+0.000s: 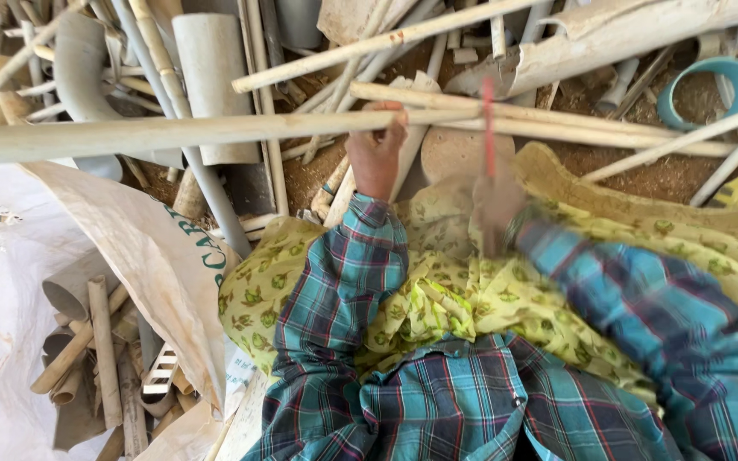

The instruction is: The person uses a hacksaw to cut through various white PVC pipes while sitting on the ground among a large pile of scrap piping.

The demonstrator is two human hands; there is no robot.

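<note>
My left hand (377,147) is closed around a long pale pipe (172,134) that runs straight across in front of me, its far end stretching well out to the left of my grip. My right hand (495,205) is blurred; it grips something thin and red (489,119) that stands upright and crosses the pipe just to the right of my left hand, though I cannot tell what kind of tool it is. Beyond both hands lies a heap of cut pipes (215,68), with a blue ring (711,85) on the dirt far to the right. Below and left of my left hand an open sack (155,256) holds short pipe pieces (100,358). Yellow patterned cloth (437,290) lies under my forearms.
</note>
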